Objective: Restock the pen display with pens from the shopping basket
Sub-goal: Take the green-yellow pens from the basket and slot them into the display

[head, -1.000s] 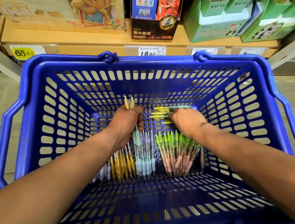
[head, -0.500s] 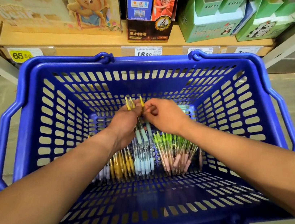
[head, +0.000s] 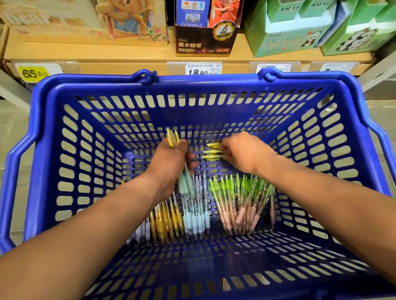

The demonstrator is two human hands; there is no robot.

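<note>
Inside the basket point(head: 200, 86), our left hand point(head: 168, 166) grips a small bunch of pens point(head: 172, 139); our right hand point(head: 244, 154) pinches yellow-clipped pens point(head: 213, 152) near the basket's far wall.

Right hand point(head: 244, 154) hiding its grip, yellow pens point(head: 213, 152) blurred, perhaps three, green boxes point(head: 284, 34) cropped above

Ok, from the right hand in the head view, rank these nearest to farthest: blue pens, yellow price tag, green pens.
1. Green pens, just under the right hand.
2. Blue pens, farther left, toward the person.
3. Yellow price tag, far left on the shelf edge, outside the basket.
</note>
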